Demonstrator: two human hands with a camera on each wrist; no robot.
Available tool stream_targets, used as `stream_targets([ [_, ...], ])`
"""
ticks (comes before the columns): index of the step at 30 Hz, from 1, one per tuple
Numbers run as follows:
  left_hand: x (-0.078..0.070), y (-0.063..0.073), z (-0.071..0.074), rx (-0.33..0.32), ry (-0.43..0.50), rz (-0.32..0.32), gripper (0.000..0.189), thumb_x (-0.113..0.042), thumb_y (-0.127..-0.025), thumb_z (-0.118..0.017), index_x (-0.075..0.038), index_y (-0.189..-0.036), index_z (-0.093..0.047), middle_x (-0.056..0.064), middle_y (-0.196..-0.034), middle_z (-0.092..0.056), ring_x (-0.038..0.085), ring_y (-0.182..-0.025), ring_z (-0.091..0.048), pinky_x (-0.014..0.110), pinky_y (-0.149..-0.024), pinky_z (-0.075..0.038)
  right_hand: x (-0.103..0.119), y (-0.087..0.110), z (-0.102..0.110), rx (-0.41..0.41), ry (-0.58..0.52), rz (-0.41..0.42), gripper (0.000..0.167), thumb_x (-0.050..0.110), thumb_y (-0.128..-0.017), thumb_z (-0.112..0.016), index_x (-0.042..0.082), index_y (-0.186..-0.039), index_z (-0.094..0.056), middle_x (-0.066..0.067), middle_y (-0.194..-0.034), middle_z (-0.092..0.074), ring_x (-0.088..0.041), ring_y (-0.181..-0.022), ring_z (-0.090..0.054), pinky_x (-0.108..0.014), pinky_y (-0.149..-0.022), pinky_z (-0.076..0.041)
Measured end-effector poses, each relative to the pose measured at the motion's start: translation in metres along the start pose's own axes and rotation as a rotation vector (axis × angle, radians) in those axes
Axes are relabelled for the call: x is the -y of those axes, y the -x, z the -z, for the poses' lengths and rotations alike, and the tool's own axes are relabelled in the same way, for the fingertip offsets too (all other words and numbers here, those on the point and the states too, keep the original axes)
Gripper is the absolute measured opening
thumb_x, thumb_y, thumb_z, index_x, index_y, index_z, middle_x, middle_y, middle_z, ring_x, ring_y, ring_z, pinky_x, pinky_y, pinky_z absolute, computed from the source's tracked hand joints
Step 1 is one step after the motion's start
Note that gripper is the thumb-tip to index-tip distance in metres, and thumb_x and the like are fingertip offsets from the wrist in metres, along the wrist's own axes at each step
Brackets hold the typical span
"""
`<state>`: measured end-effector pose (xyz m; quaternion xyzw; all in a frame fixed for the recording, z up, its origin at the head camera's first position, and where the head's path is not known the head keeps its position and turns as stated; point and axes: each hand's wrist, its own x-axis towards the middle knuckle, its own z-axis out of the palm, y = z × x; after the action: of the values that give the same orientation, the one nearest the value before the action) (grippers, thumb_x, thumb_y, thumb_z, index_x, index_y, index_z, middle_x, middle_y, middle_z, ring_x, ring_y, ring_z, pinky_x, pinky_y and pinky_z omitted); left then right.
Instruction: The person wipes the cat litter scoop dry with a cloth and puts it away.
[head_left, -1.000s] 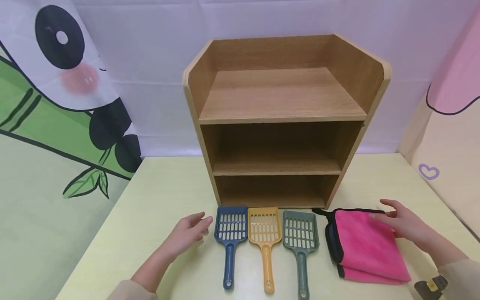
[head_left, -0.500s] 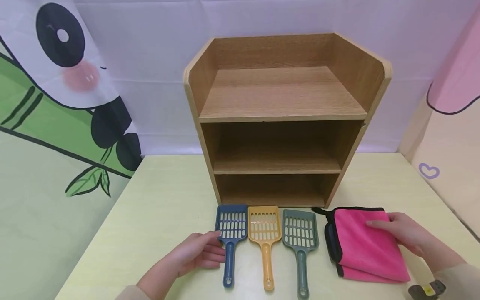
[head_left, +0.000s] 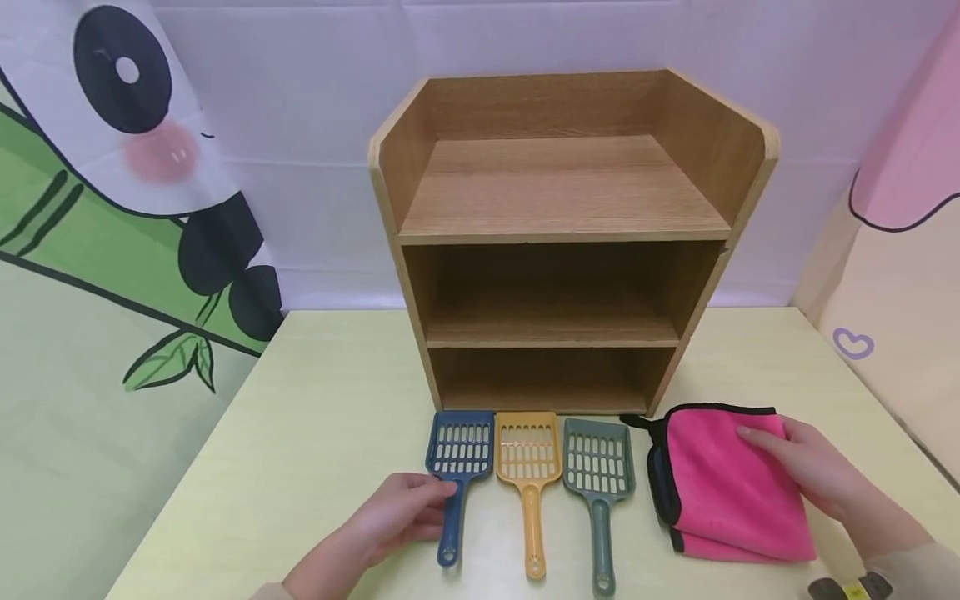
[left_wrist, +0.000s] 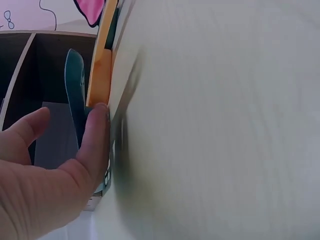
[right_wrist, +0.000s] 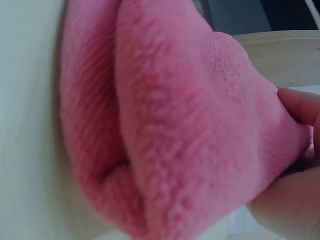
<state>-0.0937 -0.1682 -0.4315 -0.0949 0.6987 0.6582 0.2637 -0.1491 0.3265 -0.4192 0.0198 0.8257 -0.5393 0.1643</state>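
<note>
In the head view my left hand [head_left: 396, 515] pinches the handle of a blue slotted litter scoop [head_left: 452, 533], thumb on top. The left wrist view shows that scoop's handle [left_wrist: 75, 82] between thumb and fingers, with a shadow on the table below. A yellow-orange litter scoop [head_left: 533, 533] and a grey-green one [head_left: 602, 542] lie in a row to its right. My right hand [head_left: 819, 467] grips the far right edge of a folded pink towel [head_left: 735, 500] with black trim, thumb above. The towel [right_wrist: 175, 100] fills most of the right wrist view; some fingers are hidden.
Behind the scoops stands a wooden shelf unit [head_left: 562, 237] with an upper deck and two compartments below, close to the scoop heads. Everything rests on a pale table [head_left: 330, 392]. A small dark object with a yellow patch [head_left: 855, 590] lies by the right sleeve.
My left hand has come right to the blue scoop and taken its handle, which has shifted slightly left. My right hand has taken hold of the towel, and its far edge has risen a little.
</note>
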Motion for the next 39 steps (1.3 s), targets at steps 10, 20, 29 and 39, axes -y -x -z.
stream_targets([
  [10, 0.005, 0.006, 0.001, -0.146, -0.224, -0.061, 0.063, -0.012, -0.077, -0.075, 0.021, -0.122, -0.045, 0.011, -0.089, -0.070, 0.011, -0.063, -0.062, 0.028, -0.056, -0.053, 0.026, 0.014, 0.000, -0.071, 0.026, 0.111, 0.015, 0.024, -0.098, -0.051, 0.013, -0.090, -0.056, 0.009, -0.071, -0.060, -0.013, -0.060, -0.062, -0.029, -0.058, -0.052],
  [20, -0.001, 0.017, 0.005, -0.191, -0.437, -0.104, 0.033, -0.004, -0.077, -0.058, 0.011, -0.106, -0.058, 0.006, -0.065, -0.058, 0.011, -0.051, -0.052, 0.025, -0.045, -0.045, 0.063, 0.030, -0.005, -0.157, 0.139, 0.211, 0.013, 0.025, -0.095, -0.056, 0.013, -0.093, -0.056, 0.006, -0.071, -0.059, -0.018, -0.059, -0.060, -0.029, -0.056, -0.050],
  [29, -0.012, 0.032, 0.008, -0.327, -0.637, -0.220, 0.026, -0.007, -0.076, -0.063, 0.004, -0.099, -0.067, 0.001, -0.066, -0.057, 0.010, -0.049, -0.044, 0.022, -0.042, -0.036, 0.085, 0.032, -0.012, -0.210, 0.184, 0.273, 0.020, 0.025, -0.094, -0.059, 0.006, -0.092, -0.055, 0.006, -0.069, -0.056, -0.015, -0.059, -0.057, -0.028, -0.053, -0.047],
  [39, -0.045, 0.045, 0.006, -0.379, -0.699, -0.321, 0.021, -0.011, -0.080, -0.067, -0.003, -0.099, -0.069, -0.001, -0.067, -0.060, 0.010, -0.048, -0.044, 0.022, -0.043, -0.035, 0.103, 0.029, -0.025, -0.255, 0.162, 0.335, 0.018, 0.022, -0.093, -0.060, 0.005, -0.090, -0.056, 0.010, -0.071, -0.057, -0.011, -0.061, -0.056, -0.025, -0.052, -0.046],
])
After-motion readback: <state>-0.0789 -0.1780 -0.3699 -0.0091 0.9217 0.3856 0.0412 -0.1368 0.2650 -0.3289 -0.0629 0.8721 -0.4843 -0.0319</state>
